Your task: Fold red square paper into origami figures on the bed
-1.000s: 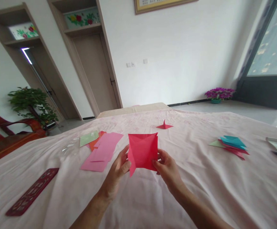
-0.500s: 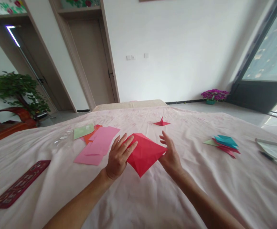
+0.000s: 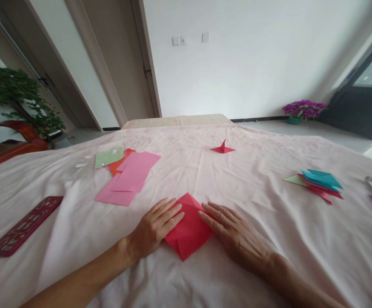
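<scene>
A folded red paper [image 3: 188,237] lies on the pale pink cloth [image 3: 186,286] at the lower center of the frame, one corner pointing up and one down. The left hand [image 3: 157,224] rests flat over its left corner and the right hand [image 3: 232,226] over its right, hiding both corners; the hands are apart, fingers extended, neither gripping.

Left of center, pink sheets [image 3: 136,171] overlap an orange sheet [image 3: 117,166] beside a light green sheet [image 3: 109,157]. A dark red patterned strip [image 3: 24,226] lies at the left. Beyond the paper, above center, a small red folded piece [image 3: 222,148] has one point upright. At the right sits a stack of teal, red and pale green folded papers [image 3: 322,179]. Wrinkles in the cloth surround the hands.
</scene>
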A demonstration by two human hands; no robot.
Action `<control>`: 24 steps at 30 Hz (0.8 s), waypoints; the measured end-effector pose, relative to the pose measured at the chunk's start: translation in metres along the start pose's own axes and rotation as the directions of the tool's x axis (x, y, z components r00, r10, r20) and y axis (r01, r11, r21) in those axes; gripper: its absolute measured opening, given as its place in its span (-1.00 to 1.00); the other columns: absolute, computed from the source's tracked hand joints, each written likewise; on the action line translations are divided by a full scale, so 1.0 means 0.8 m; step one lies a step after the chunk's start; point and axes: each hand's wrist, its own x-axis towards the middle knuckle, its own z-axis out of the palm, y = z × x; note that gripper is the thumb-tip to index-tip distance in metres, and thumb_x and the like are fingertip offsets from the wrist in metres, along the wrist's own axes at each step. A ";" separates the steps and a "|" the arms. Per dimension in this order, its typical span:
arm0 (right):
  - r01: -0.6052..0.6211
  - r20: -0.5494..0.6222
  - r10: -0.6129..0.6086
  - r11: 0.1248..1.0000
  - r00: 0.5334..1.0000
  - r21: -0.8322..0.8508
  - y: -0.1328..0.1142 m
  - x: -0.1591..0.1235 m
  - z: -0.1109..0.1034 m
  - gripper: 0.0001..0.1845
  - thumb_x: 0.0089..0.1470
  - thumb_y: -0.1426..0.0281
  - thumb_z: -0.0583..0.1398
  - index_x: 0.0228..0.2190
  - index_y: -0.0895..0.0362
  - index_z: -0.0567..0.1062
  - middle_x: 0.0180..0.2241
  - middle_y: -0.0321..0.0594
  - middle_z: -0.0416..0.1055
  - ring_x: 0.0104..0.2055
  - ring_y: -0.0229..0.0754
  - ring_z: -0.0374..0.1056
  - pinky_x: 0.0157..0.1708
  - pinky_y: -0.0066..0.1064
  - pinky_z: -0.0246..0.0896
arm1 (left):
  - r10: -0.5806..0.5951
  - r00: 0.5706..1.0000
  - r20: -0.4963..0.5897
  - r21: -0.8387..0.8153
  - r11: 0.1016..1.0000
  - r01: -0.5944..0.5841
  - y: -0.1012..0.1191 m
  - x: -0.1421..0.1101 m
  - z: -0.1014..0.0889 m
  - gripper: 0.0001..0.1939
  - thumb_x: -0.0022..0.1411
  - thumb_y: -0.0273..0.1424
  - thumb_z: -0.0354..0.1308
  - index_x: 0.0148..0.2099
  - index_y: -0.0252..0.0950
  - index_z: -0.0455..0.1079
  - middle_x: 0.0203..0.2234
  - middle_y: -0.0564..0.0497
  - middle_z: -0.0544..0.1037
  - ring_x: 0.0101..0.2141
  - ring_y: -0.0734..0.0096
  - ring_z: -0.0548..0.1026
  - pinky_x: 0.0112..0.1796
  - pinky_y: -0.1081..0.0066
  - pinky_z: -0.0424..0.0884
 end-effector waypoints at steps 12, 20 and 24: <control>0.088 0.029 -0.090 0.994 0.996 0.067 0.001 0.031 0.008 -0.51 0.25 0.49 0.05 0.19 0.03 0.26 0.13 -0.15 0.35 0.18 -0.04 0.23 0.18 -0.05 0.15 | -0.056 0.997 0.046 -0.050 0.997 0.058 -0.006 0.008 0.009 -0.57 0.33 -0.57 -0.12 0.19 -0.33 0.29 0.10 -0.15 0.43 0.20 0.16 0.26 0.14 0.06 0.30; 0.047 0.114 -0.054 0.997 0.992 0.064 -0.001 0.010 0.014 -0.51 0.23 0.52 0.05 0.18 0.10 0.27 0.15 -0.12 0.31 0.18 -0.05 0.24 0.15 -0.09 0.20 | -0.023 0.997 0.073 -0.128 0.991 0.032 -0.017 -0.016 -0.002 -0.64 0.34 -0.57 -0.07 0.12 -0.32 0.36 0.02 -0.11 0.51 0.09 0.24 0.41 0.05 0.18 0.41; -0.042 0.098 0.033 0.995 0.995 0.088 -0.004 0.011 0.010 -0.57 0.21 0.53 0.06 0.10 0.12 0.37 0.09 -0.12 0.39 0.10 -0.06 0.30 0.07 -0.14 0.26 | -0.103 0.994 0.023 -0.236 0.966 0.106 -0.025 -0.026 0.003 -0.70 0.33 -0.55 0.00 0.04 -0.29 0.42 -0.03 -0.10 0.55 0.04 0.28 0.45 0.02 0.22 0.43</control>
